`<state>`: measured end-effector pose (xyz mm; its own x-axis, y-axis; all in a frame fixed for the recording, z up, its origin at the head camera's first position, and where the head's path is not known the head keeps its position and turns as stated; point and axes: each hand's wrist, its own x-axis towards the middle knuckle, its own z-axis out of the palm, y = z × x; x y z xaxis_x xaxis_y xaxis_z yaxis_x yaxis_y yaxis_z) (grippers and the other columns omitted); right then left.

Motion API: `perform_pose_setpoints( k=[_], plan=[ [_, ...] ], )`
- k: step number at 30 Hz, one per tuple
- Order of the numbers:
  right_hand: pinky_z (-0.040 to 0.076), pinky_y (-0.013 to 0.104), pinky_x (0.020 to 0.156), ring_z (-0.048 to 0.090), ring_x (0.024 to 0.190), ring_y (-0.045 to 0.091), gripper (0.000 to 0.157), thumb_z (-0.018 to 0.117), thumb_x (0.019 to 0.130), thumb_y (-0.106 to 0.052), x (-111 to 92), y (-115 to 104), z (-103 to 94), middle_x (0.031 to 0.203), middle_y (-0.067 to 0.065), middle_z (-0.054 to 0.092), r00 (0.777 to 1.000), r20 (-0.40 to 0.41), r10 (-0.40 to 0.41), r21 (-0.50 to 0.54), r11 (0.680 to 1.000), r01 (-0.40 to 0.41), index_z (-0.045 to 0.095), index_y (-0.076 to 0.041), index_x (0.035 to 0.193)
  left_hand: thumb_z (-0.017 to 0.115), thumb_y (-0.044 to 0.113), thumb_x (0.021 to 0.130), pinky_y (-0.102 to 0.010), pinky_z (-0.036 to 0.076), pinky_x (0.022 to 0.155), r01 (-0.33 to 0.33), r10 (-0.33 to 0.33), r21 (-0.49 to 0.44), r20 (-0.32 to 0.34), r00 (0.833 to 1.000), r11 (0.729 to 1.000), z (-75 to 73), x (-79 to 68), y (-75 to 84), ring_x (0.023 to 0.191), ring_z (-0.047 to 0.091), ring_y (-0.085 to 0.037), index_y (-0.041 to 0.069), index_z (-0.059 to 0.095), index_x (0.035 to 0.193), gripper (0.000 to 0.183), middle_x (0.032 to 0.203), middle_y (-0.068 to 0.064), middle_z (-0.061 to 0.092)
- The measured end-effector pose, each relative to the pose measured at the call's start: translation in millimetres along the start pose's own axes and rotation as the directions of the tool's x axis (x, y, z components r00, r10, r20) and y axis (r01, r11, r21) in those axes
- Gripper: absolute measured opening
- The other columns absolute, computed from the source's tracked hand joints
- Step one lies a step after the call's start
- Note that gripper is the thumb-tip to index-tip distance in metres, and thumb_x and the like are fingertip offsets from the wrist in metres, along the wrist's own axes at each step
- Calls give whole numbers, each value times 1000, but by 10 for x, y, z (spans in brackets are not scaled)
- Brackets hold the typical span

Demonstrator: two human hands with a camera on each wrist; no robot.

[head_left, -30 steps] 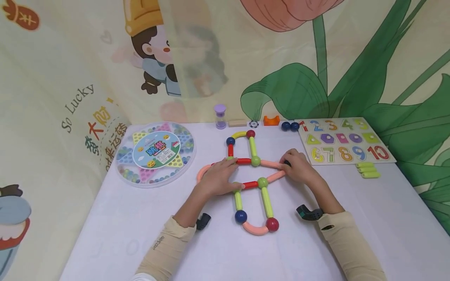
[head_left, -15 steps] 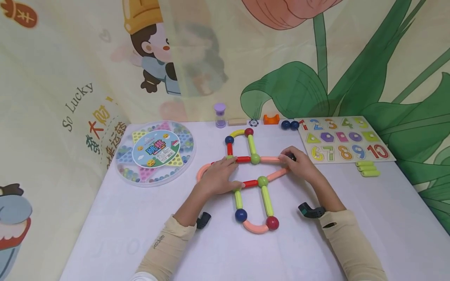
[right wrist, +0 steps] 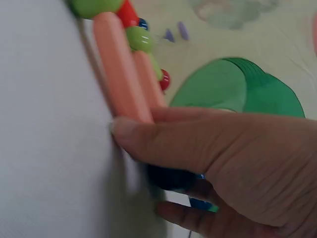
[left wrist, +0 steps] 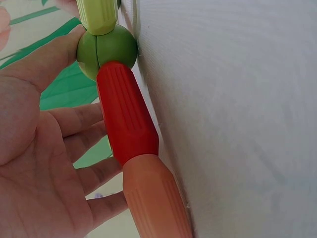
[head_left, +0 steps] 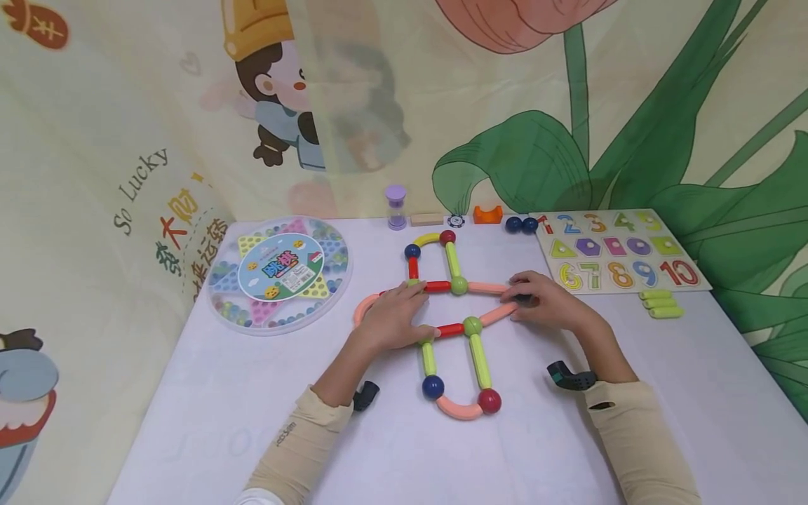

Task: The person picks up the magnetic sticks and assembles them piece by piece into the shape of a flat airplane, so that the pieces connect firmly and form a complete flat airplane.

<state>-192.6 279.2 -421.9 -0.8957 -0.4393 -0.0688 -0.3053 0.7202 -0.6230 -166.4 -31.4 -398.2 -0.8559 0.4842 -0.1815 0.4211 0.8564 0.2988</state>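
A figure of magnetic rods and balls lies mid-table in the head view. My left hand (head_left: 394,319) spreads over its left part, fingers fairly straight. In the left wrist view its thumb touches a green ball (left wrist: 111,49) and its fingertips reach behind a red magnetic rod (left wrist: 128,111). At the figure's right end my right hand (head_left: 546,301) pinches the tips of two pink magnetic rods, a lower one (head_left: 497,315) under the thumb and an upper one (head_left: 486,287) at the index finger. A dark ball (right wrist: 171,177) sits below the thumb in the right wrist view, partly hidden.
A round board game (head_left: 280,277) lies at left. A number puzzle board (head_left: 621,252) and several green rods (head_left: 659,305) lie at right. Along the back are a sand timer (head_left: 395,208), a wooden block (head_left: 426,219), an orange piece (head_left: 487,216) and two dark blue balls (head_left: 521,225).
Compared with one second ago, the upper pink rod has swung away from the body and lies more level. My right hand and wrist have shifted slightly right. My left hand stays in place.
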Motion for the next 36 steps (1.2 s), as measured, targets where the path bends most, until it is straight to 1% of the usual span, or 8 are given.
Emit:
perform_pose_setpoints(
  k=[3, 5, 17, 21, 24, 30, 33, 36],
  plan=[
    [37, 48, 92, 44, 107, 28, 23, 76, 73, -13, 28, -51, 40, 115, 9, 52, 1000, -20, -20, -120, 993, 17, 69, -18, 95, 62, 55, 76, -44, 26, 102, 0, 0, -7, -1, 1000, 1000, -4, -6, -4, 134, 18, -23, 16, 44, 135, 74, 146, 2, 25],
    [38, 46, 91, 47, 102, 25, 22, 76, 73, -13, 32, -81, 40, 108, 5, 56, 999, -37, -39, -136, 990, 33, 68, -18, 93, 61, 55, 76, -44, 25, 102, 0, 0, -10, -2, 1000, 1000, -1, -4, -8, 134, 17, -23, 16, 44, 135, 73, 146, 2, 25],
    [38, 45, 92, 50, 102, 23, 30, 76, 71, -10, 32, -7, 33, 105, 3, 59, 997, -68, -47, -31, 998, 45, 66, -15, 99, 62, 54, 76, -43, 24, 103, -3, 3, -18, 1, 1000, 1000, -3, 1, -11, 134, 16, -23, 15, 43, 135, 73, 146, 2, 25],
    [34, 49, 95, 45, 111, 25, 40, 75, 72, -8, 27, -2, 20, 113, 4, 56, 999, -48, 11, 27, 1000, -10, 60, -15, 108, 61, 54, 76, -43, 24, 103, 1, -1, -21, 4, 1000, 1000, -2, -4, -9, 134, 16, -23, 16, 43, 135, 73, 146, 2, 25],
    [38, 48, 92, 43, 113, 26, 45, 74, 73, -7, 17, -6, -2, 119, 5, 53, 999, -27, 46, 57, 997, -45, 56, -15, 113, 61, 54, 76, -43, 24, 103, 3, -3, -20, 4, 1000, 1000, -3, -10, -10, 134, 16, -23, 15, 43, 135, 73, 146, 2, 25],
    [45, 45, 83, 46, 108, 25, 37, 68, 79, -9, -35, 26, -116, 118, 7, 54, 998, -23, 59, 46, 997, -58, 57, -12, 115, 62, 54, 76, -43, 25, 102, 0, -1, -26, -10, 1000, 1000, -10, -14, -16, 134, 17, -23, 15, 44, 135, 73, 146, 3, 26],
    [43, 49, 84, 46, 107, 28, 31, 63, 84, -13, -132, 79, -274, 116, 10, 54, 990, -79, 121, -6, 993, -122, 58, -10, 114, 62, 54, 76, -42, 25, 102, -5, 4, -29, -8, 1000, 1000, -11, -8, -21, 134, 18, -23, 14, 44, 135, 73, 146, 2, 26],
    [40, 56, 83, 44, 106, 36, 31, 58, 88, -17, -319, 172, -493, 117, 18, 52, 948, -209, 240, -71, 963, -260, 56, -5, 116, 62, 54, 76, -42, 25, 103, -7, 7, -26, 0, 1000, 1000, -14, -3, -24, 133, 19, -23, 14, 43, 135, 73, 146, 2, 25]
  ],
)
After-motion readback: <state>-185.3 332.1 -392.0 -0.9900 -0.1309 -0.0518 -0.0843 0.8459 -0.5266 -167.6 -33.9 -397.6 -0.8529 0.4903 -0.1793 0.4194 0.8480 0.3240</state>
